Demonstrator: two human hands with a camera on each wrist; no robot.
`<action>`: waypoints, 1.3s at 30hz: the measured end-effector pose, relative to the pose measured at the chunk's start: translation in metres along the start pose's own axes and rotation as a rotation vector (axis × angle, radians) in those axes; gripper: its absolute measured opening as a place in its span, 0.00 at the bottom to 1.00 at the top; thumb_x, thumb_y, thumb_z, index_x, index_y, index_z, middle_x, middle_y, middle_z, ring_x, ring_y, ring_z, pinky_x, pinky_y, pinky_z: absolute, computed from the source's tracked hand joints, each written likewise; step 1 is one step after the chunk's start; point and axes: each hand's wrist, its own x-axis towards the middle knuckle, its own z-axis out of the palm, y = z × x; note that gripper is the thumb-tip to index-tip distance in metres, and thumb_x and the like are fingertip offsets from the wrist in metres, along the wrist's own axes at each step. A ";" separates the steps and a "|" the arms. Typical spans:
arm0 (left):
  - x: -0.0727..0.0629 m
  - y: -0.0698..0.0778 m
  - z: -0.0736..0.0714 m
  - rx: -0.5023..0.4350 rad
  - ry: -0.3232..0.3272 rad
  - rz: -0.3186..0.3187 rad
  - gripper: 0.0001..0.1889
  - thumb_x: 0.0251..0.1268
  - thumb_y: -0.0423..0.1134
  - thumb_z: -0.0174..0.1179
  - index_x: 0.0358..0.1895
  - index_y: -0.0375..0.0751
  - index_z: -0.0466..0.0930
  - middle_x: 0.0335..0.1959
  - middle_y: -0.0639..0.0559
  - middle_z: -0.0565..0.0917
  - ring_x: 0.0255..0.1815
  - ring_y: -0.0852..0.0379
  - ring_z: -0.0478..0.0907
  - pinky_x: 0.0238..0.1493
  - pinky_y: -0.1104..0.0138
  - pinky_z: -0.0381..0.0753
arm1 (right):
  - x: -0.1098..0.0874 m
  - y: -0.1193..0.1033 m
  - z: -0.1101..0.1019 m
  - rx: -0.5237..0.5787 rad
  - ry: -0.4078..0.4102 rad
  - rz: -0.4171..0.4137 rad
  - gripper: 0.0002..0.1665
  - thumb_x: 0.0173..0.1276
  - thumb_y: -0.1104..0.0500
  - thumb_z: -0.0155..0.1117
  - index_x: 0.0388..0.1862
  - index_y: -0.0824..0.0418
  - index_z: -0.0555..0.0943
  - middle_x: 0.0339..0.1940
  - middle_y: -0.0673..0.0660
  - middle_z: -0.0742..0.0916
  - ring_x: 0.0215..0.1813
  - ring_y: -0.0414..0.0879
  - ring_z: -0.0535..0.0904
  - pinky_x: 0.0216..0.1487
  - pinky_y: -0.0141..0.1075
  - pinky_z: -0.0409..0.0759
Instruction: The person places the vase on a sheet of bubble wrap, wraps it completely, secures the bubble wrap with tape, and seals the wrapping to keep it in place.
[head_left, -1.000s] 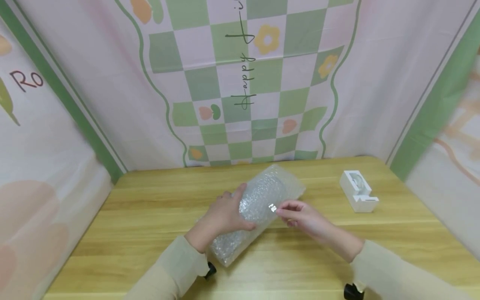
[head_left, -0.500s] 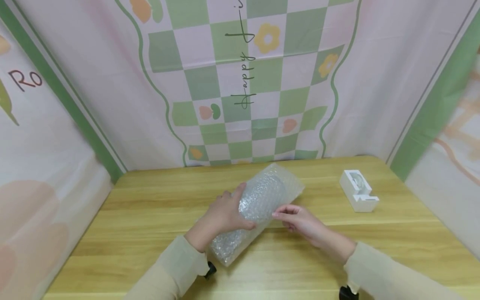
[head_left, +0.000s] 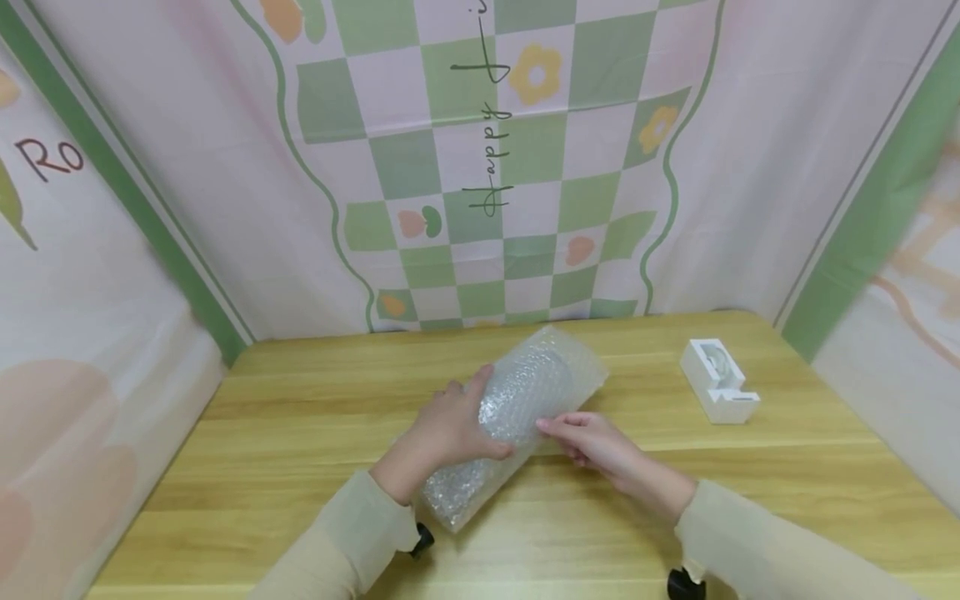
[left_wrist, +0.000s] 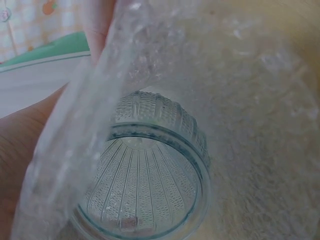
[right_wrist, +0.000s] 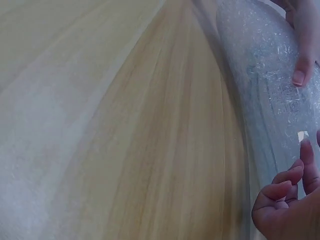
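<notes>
A roll of bubble wrap [head_left: 534, 385] lies slantwise on the table in the head view. Through its open end, the left wrist view looks into a ribbed clear glass [left_wrist: 140, 185] that the wrap surrounds. My left hand [head_left: 448, 427] holds the roll from above, thumb on the near side and fingers over the far side. At the roll's right side, my right hand [head_left: 603, 446] has its thumb and index fingertips at the wrap's surface. A small shiny piece of tape [right_wrist: 302, 135] shows at those fingertips, against the wrap; its rest is hidden.
A white tape dispenser [head_left: 712, 383] with a tape roll inside stands on the wooden table [head_left: 300, 400], to the right. Printed curtains [head_left: 525, 158] hang behind the table and at both sides.
The right hand has moved slightly left, bringing the pinched tape onto the wrap; the tape's glint no longer shows in the head view. The left hand and roll stay nearly still.
</notes>
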 end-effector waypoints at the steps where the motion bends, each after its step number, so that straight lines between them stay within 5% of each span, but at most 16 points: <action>1: 0.000 0.000 0.000 -0.002 0.000 -0.001 0.62 0.46 0.62 0.78 0.83 0.50 0.50 0.68 0.29 0.71 0.64 0.30 0.73 0.57 0.40 0.79 | 0.001 0.000 0.000 -0.020 0.005 0.001 0.16 0.74 0.50 0.65 0.28 0.57 0.82 0.19 0.46 0.74 0.24 0.39 0.66 0.26 0.27 0.67; 6: 0.001 0.002 0.000 -0.006 0.000 0.007 0.63 0.46 0.61 0.78 0.83 0.48 0.50 0.68 0.29 0.72 0.64 0.29 0.72 0.58 0.40 0.78 | 0.002 -0.002 -0.002 -0.213 0.041 0.000 0.25 0.74 0.44 0.64 0.19 0.56 0.75 0.18 0.49 0.73 0.25 0.43 0.66 0.27 0.32 0.67; 10: 0.000 0.002 -0.001 0.002 -0.003 0.011 0.63 0.46 0.62 0.78 0.83 0.48 0.50 0.68 0.29 0.72 0.64 0.30 0.72 0.58 0.41 0.78 | 0.002 -0.003 -0.005 -0.358 0.030 -0.081 0.25 0.75 0.45 0.64 0.24 0.61 0.82 0.20 0.51 0.77 0.27 0.44 0.69 0.30 0.34 0.71; 14: 0.000 0.000 0.000 0.000 -0.001 0.012 0.63 0.47 0.63 0.77 0.84 0.48 0.49 0.67 0.30 0.72 0.64 0.31 0.73 0.57 0.42 0.79 | 0.001 -0.002 -0.007 -0.500 0.036 -0.251 0.17 0.73 0.50 0.68 0.30 0.62 0.87 0.26 0.52 0.83 0.31 0.43 0.73 0.32 0.33 0.75; 18: 0.000 -0.001 0.000 -0.006 0.001 0.012 0.63 0.46 0.63 0.78 0.84 0.49 0.49 0.67 0.30 0.72 0.64 0.32 0.73 0.57 0.42 0.79 | -0.002 -0.002 -0.007 -0.682 0.118 -0.426 0.10 0.68 0.53 0.73 0.27 0.54 0.85 0.24 0.43 0.82 0.29 0.37 0.74 0.31 0.31 0.77; 23: 0.001 0.000 0.000 -0.009 0.004 0.009 0.63 0.46 0.63 0.78 0.84 0.48 0.50 0.67 0.30 0.73 0.63 0.32 0.73 0.57 0.42 0.79 | -0.003 0.001 -0.010 -0.869 0.188 -0.870 0.12 0.56 0.61 0.80 0.25 0.50 0.82 0.21 0.39 0.78 0.24 0.32 0.72 0.24 0.26 0.75; 27: 0.001 -0.001 0.000 -0.010 0.004 0.005 0.63 0.46 0.62 0.78 0.84 0.49 0.49 0.67 0.30 0.73 0.63 0.33 0.74 0.58 0.42 0.79 | 0.000 0.004 -0.015 -0.906 0.235 -1.198 0.07 0.66 0.55 0.73 0.30 0.55 0.86 0.28 0.45 0.85 0.30 0.39 0.80 0.32 0.31 0.82; 32: 0.002 -0.002 0.000 -0.006 -0.001 0.001 0.63 0.46 0.62 0.78 0.84 0.50 0.50 0.67 0.30 0.73 0.63 0.32 0.74 0.58 0.42 0.79 | 0.008 0.005 -0.017 -0.915 0.274 -1.343 0.23 0.81 0.46 0.56 0.37 0.59 0.91 0.36 0.50 0.88 0.39 0.46 0.83 0.41 0.41 0.82; 39: 0.002 -0.003 -0.001 -0.007 -0.008 0.011 0.62 0.47 0.62 0.78 0.84 0.49 0.50 0.67 0.29 0.72 0.63 0.31 0.74 0.57 0.41 0.79 | 0.023 0.008 -0.017 -0.987 0.325 -1.408 0.20 0.77 0.47 0.59 0.44 0.60 0.91 0.42 0.55 0.90 0.43 0.51 0.85 0.44 0.49 0.80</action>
